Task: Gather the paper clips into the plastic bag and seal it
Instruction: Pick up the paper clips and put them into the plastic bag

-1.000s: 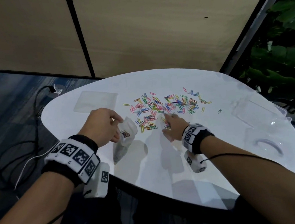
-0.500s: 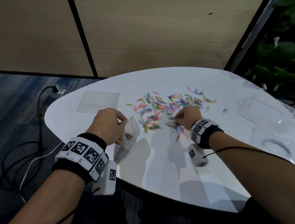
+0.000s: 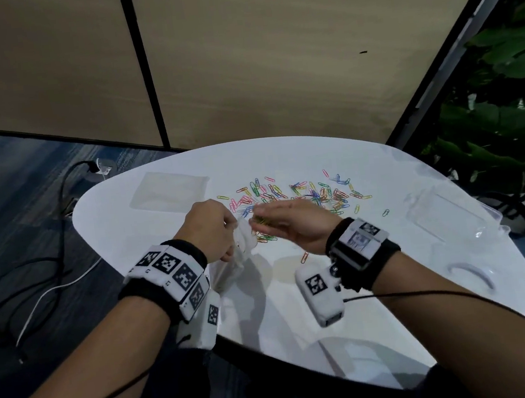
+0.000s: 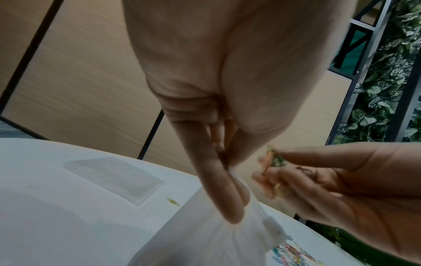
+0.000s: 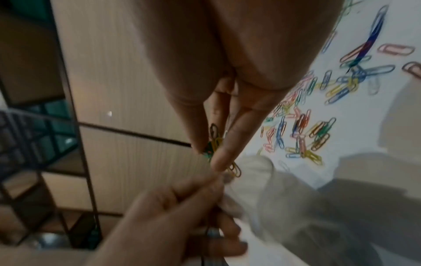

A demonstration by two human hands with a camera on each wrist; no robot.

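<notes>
At the near left of the table [image 3: 378,283], the left hand [image 3: 207,229] pinches the mouth of the plastic bag [image 3: 243,243] while the right hand [image 3: 293,224] holds a small bunch of paper clips [image 5: 214,144] between thumb and fingertips just beside it. Risk: the mouth looks narrow and slack, so clips released off-centre would likely fall outside. Most of the clip pile [image 3: 303,194] lies just beyond both hands; a flat clear pouch [image 3: 168,190] and a clear box [image 3: 446,214] sit well aside, obstructing nothing.

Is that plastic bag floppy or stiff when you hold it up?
Probably floppy: the plastic bag crumples and sags below where the left hand pinches it. It likely weighs little, since one pinch lifts it. Its thin film may slip if the grip loosens.
</notes>
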